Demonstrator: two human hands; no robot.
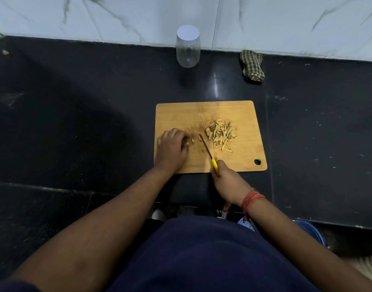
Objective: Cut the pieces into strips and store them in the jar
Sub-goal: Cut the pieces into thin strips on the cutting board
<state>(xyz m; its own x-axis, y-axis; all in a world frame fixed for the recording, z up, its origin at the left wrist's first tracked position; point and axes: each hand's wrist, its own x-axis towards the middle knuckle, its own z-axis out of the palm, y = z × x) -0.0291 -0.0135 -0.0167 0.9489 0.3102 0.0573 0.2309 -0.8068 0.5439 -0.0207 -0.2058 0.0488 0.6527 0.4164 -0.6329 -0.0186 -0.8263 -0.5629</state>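
Still at the cutting step: right hand (225,180) gripping the knife (208,151), left hand (172,146) curled over 1 last piece (44,140) on the board (244,161). Strips (221,133) heaped right of the blade. Next, judging by the layout: finishing cuts, then uncapping the jar (188,49) (lidded, far on the bench (96,102)).

Countertop (75,123) — black, speckled. Wall tiles (265,20) at 12 o'clock — white, grey veining. Cutting board (181,114) tan wood; strips (221,133) pale yellow with brown edges. Knife handle (214,164) yellow. Jar (188,52) clear, lid white. Cloth (252,65) at 1 o'clock: green-beige check. Wrist thread (251,200) red-orange.
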